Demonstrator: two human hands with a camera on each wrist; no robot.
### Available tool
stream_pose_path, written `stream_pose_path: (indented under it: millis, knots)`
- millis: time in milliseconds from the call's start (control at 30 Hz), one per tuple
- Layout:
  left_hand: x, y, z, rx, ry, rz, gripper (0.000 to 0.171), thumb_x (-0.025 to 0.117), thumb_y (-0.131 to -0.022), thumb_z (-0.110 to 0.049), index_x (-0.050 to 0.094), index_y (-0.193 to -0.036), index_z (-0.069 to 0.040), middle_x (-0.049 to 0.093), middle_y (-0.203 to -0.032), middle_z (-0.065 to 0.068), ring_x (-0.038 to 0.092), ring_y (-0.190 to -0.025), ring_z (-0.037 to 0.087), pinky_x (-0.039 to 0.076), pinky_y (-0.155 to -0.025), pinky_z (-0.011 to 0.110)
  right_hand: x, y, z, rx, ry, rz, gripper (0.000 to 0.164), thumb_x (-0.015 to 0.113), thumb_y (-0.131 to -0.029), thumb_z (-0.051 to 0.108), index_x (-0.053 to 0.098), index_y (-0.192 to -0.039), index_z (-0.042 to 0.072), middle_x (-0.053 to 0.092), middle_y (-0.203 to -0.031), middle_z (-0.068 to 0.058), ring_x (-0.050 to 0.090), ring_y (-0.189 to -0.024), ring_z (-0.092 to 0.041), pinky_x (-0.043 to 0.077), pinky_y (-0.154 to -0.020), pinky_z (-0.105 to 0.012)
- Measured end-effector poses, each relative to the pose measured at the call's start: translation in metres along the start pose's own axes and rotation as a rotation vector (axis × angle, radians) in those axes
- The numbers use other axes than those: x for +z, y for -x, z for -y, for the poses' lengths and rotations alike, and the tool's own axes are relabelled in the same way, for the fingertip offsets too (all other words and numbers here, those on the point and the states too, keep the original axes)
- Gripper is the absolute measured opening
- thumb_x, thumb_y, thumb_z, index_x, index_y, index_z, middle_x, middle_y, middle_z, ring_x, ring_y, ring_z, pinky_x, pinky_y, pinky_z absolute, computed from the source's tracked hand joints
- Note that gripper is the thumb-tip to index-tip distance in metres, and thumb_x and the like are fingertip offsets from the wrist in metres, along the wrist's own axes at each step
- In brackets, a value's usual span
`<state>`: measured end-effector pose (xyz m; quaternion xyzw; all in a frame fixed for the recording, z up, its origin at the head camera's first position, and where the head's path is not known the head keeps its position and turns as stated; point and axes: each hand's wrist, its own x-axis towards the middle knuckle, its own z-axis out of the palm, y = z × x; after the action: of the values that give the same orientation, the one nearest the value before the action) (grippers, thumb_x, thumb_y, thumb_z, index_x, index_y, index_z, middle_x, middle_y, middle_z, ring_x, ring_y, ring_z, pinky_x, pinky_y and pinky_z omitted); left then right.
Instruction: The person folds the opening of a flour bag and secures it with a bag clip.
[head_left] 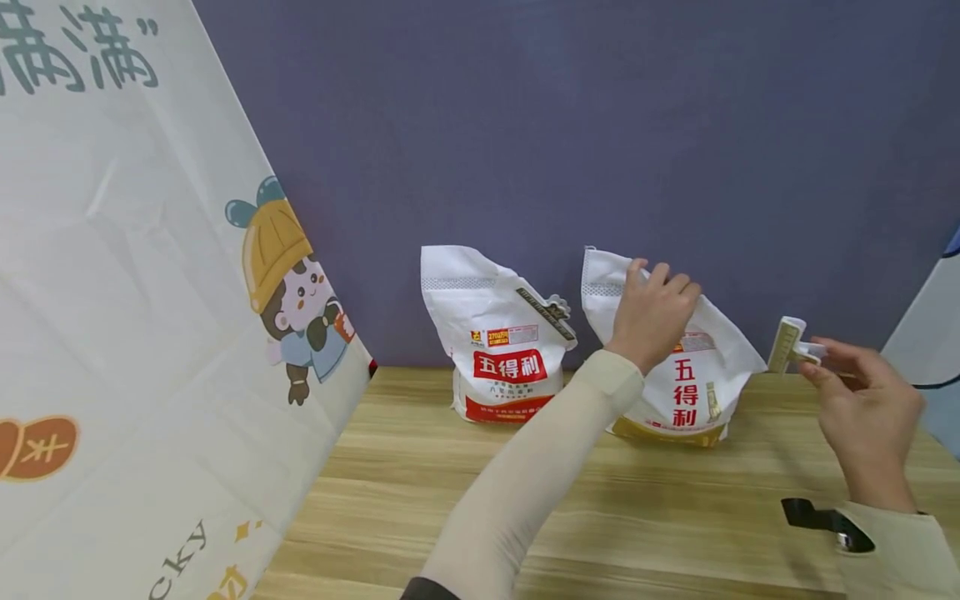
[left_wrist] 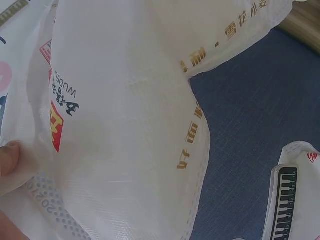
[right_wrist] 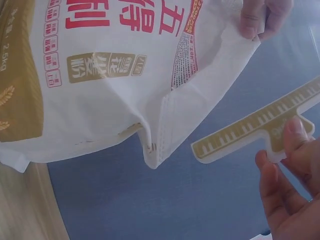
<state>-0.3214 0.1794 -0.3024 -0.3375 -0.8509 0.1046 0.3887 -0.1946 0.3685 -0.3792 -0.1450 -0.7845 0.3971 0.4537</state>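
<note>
On the table, a white flour bag with red lettering and a gold base stands tilted. My left hand grips its folded top edge; in the left wrist view only a thumb and a bit of hand show beside the white plastic. To the right of that bag my right hand pinches a white bag clip with a gold, piano-key pattern between thumb and fingers. The clip is held up near the bag's right corner, with a gap between them in the right wrist view.
Left of it stands a second flour bag with a red base, a dark piano-key clip across its slanted upper right edge. Behind both rises a blue-grey wall panel. A printed white sheet borders the wooden table on the left.
</note>
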Motion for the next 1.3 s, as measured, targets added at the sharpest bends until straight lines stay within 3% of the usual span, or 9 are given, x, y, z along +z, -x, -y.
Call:
stream_pose_path:
  millis: [133,267,300,400,500,767,900,1000,1300]
  knots:
    - [-0.001,0.0,0.001,0.002,-0.001,-0.003,0.028,0.051,-0.105,-0.028,0.069,-0.125,-0.037,0.069,-0.127,-0.021,0.058,-0.118,0.006,0.03,-0.117,0.045,0.006,-0.004,0.001,-0.086,-0.022,-0.06,0.028,0.072,-0.092,0.003,0.074,-0.12,0.004,0.061,-0.098,0.037,0.049,-0.078,0.026,0.036,-0.071,0.003]
    - [-0.002,0.0,0.001,0.007,-0.002,0.001,0.029,0.051,-0.104,-0.028,0.069,-0.125,-0.037,0.069,-0.127,-0.022,0.058,-0.117,0.006,0.03,-0.117,0.045,0.014,-0.005,0.0,-0.162,-0.023,-0.088,0.024,0.066,-0.093,-0.007,0.075,-0.115,0.0,0.077,-0.111,-0.003,0.048,-0.084,0.03,0.037,-0.074,0.004]
    - [-0.002,0.0,0.001,0.007,-0.001,0.001,0.029,0.051,-0.105,-0.028,0.069,-0.125,-0.037,0.068,-0.127,-0.022,0.058,-0.117,0.006,0.03,-0.117,0.045,0.015,-0.005,-0.001,-0.178,-0.021,-0.095,0.024,0.066,-0.093,-0.008,0.075,-0.114,-0.001,0.076,-0.112,-0.006,0.048,-0.085,0.03,0.036,-0.074,0.004]
    - [-0.003,0.001,0.001,0.008,0.0,0.001,0.029,0.051,-0.105,-0.028,0.069,-0.125,-0.038,0.068,-0.128,-0.022,0.058,-0.118,0.005,0.03,-0.117,0.044,0.019,-0.006,-0.001,-0.199,-0.046,-0.111,0.023,0.063,-0.093,-0.011,0.075,-0.111,-0.004,0.073,-0.105,0.017,0.049,-0.084,0.03,0.036,-0.073,0.005]
    - [-0.004,0.001,0.001,0.01,-0.002,0.0,0.029,0.051,-0.105,-0.029,0.068,-0.126,-0.038,0.068,-0.128,-0.022,0.058,-0.118,0.005,0.03,-0.118,0.045,0.021,-0.007,0.003,-0.216,-0.084,-0.129,0.023,0.061,-0.092,-0.015,0.075,-0.108,-0.007,0.054,-0.095,0.042,0.05,-0.081,0.029,0.037,-0.072,0.006]
    - [-0.006,0.001,0.001,0.005,-0.013,0.007,0.03,0.05,-0.105,-0.028,0.068,-0.126,-0.038,0.068,-0.128,-0.023,0.057,-0.118,0.005,0.029,-0.118,0.045,0.029,-0.01,0.003,-0.276,-0.142,-0.134,0.026,0.055,-0.089,-0.021,0.075,-0.102,-0.012,0.053,-0.091,0.044,0.051,-0.078,0.028,0.038,-0.071,0.006]
    - [-0.006,0.002,0.002,0.001,-0.019,0.004,0.029,0.05,-0.105,-0.029,0.068,-0.125,-0.039,0.068,-0.127,-0.023,0.057,-0.118,0.004,0.029,-0.118,0.045,0.03,-0.014,-0.004,-0.313,-0.088,-0.118,0.019,0.063,-0.089,-0.016,0.075,-0.103,-0.01,0.076,-0.091,0.004,0.046,-0.079,0.031,0.035,-0.072,0.006]
    - [-0.006,0.002,0.002,-0.002,-0.024,-0.004,0.029,0.05,-0.105,-0.029,0.068,-0.124,-0.039,0.068,-0.126,-0.024,0.057,-0.117,0.004,0.029,-0.117,0.044,0.029,-0.018,-0.004,-0.354,-0.048,-0.099,0.017,0.064,-0.091,-0.013,0.074,-0.104,-0.011,0.071,-0.093,-0.032,0.042,-0.081,0.033,0.032,-0.074,0.007]
    - [-0.006,0.002,0.002,-0.003,-0.018,0.0,0.029,0.05,-0.105,-0.029,0.068,-0.125,-0.039,0.068,-0.127,-0.024,0.057,-0.118,0.004,0.029,-0.117,0.044,0.025,-0.03,0.006,-0.415,-0.002,-0.017,0.019,0.059,-0.092,-0.014,0.073,-0.104,-0.012,0.069,-0.089,-0.026,0.038,-0.082,0.037,0.029,-0.074,0.008]
